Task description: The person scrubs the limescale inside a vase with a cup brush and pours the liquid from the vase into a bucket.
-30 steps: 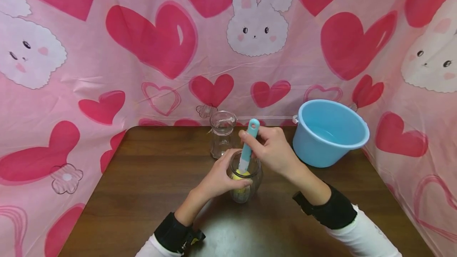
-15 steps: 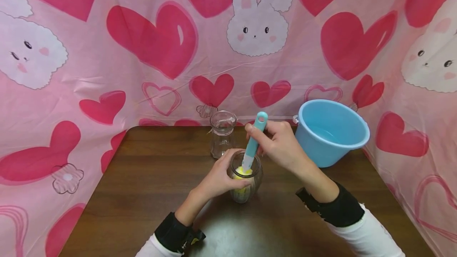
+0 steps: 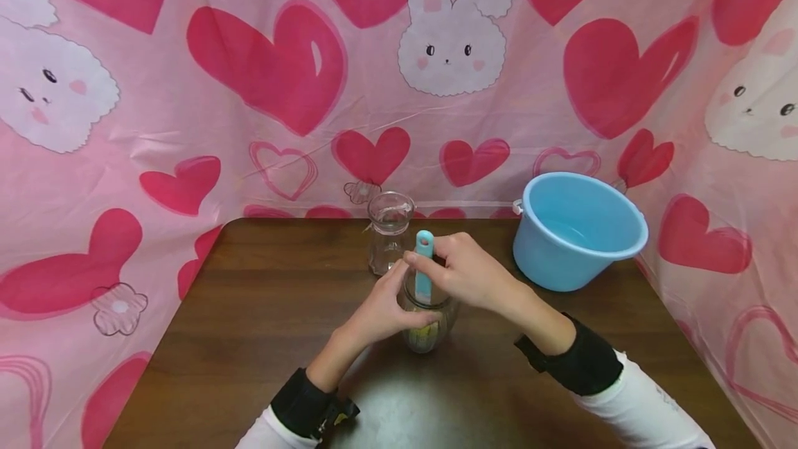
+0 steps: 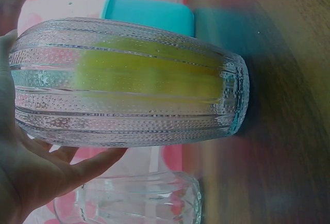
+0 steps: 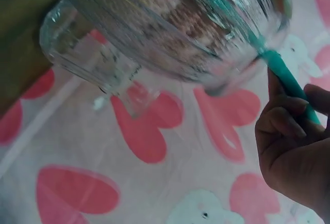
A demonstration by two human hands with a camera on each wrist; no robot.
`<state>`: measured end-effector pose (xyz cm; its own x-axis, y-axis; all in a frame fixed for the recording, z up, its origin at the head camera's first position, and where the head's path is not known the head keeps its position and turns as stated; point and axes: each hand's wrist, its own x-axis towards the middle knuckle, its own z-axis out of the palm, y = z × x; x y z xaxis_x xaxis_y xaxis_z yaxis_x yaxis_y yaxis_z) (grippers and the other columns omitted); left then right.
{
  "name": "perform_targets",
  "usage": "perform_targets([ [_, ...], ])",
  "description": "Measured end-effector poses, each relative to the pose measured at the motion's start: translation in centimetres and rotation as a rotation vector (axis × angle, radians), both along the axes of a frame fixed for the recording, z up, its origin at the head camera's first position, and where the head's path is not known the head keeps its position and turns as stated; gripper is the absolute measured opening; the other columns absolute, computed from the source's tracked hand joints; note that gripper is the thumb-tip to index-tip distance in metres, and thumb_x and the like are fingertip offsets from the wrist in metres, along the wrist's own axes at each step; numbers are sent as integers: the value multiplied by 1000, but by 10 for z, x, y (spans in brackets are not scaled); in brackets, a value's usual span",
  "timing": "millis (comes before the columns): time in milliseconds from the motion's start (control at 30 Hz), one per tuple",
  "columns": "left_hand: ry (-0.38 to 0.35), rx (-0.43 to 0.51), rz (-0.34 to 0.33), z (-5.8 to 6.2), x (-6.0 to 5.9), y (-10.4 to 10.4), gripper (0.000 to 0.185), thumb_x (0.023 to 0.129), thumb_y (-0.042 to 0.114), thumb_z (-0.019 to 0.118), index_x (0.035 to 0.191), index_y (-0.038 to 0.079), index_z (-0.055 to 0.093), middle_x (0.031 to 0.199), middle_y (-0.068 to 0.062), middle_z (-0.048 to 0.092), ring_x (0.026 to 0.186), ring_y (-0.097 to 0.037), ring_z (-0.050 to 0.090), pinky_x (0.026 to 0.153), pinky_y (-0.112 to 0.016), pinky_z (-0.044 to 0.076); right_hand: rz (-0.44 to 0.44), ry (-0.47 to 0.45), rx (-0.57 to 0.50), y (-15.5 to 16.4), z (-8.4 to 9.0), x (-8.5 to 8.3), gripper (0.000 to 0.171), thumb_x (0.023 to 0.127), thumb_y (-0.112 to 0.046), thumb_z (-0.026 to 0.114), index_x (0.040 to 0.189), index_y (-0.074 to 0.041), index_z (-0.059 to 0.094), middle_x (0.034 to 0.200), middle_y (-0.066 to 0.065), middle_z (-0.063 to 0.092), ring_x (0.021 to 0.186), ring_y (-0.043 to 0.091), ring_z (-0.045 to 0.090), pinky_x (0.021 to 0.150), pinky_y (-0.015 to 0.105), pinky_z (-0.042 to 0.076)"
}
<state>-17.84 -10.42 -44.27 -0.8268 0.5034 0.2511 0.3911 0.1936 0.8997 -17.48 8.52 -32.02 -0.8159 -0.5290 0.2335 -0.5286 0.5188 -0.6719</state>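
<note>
A ribbed, dotted glass jar (image 4: 129, 128) stands upright on the table, and my left hand (image 3: 380, 307) grips it near the rim, thumb in front. With my right hand (image 3: 476, 272) I hold the light blue handle of a sponge bottle brush (image 3: 424, 277) that goes down through the jar's mouth. Its yellow sponge head (image 4: 149, 74) shows through the glass in the left wrist view, low in the jar. The right wrist view has the right fingers (image 5: 281, 121) curled round the handle, just outside the rim.
A second clear glass jar (image 3: 382, 248), with a narrowed neck, stands close behind. At the back right is a light blue bucket (image 3: 555, 265). The brown wooden table (image 3: 268, 317) meets a pink cloth (image 3: 268, 95) printed with hearts and rabbits.
The brush first rose slightly and tilted right, then went deeper into the jar and now stands nearly upright. My right hand moved down and left with it; the left hand kept its place.
</note>
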Motion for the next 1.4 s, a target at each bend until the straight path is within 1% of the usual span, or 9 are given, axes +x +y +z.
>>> perform_targets([
  [133,22,-5,19,0,0,1,82,80,27,89,150,27,47,140,2,53,126,-17,54,105,-45,49,-32,60,-28,2,15,-1,37,102,-27,66,67,-15,59,55,-7,41,50,14,43,49,29,37],
  [233,33,-1,20,1,-1,1,77,79,27,89,146,24,50,137,2,55,125,-17,54,105,-45,49,-44,91,-32,3,18,-2,37,102,-26,66,67,-16,58,55,-7,42,50,15,44,49,30,38],
  [467,8,-6,4,-1,-1,1,95,81,28,88,159,37,34,155,5,44,137,-16,48,111,-47,45,-21,53,105,-1,-3,-5,48,102,-33,65,60,-17,50,52,-10,37,49,10,39,48,26,34],
  [567,14,-11,2,-2,-2,1,96,81,29,88,159,37,34,155,6,44,138,-17,48,112,-47,45,-18,69,118,0,-5,-4,49,102,-32,66,60,-16,49,52,-10,37,48,8,38,48,25,34],
  [733,47,-16,11,-2,-2,0,81,80,28,88,150,26,47,144,4,53,133,-23,52,107,-49,47,-39,192,63,6,16,0,42,99,-24,71,62,-16,53,53,-10,40,47,8,41,47,27,37],
  [833,43,-20,14,-2,-3,0,76,80,29,89,145,24,51,139,6,56,131,-24,53,106,-48,47,-44,259,49,9,25,2,39,97,-21,73,63,-16,53,54,-9,41,47,7,42,46,28,38],
  [900,44,-20,14,-1,-3,0,76,80,29,89,145,24,51,139,6,55,131,-23,53,106,-48,47,-40,253,58,9,24,2,39,97,-20,73,63,-16,53,54,-9,41,47,7,42,47,27,39],
  [1133,46,-16,7,-2,-2,1,81,81,29,88,150,24,47,144,1,53,133,-30,52,107,-55,46,-46,162,120,8,4,-3,42,100,-22,70,63,-15,53,53,-10,40,47,6,40,48,25,38],
  [1400,45,-19,11,-2,-3,1,78,79,27,90,146,24,50,141,-3,57,129,-17,53,106,-46,48,-94,340,44,16,26,5,36,97,-19,74,67,-15,56,54,-9,40,46,6,40,46,26,39],
])
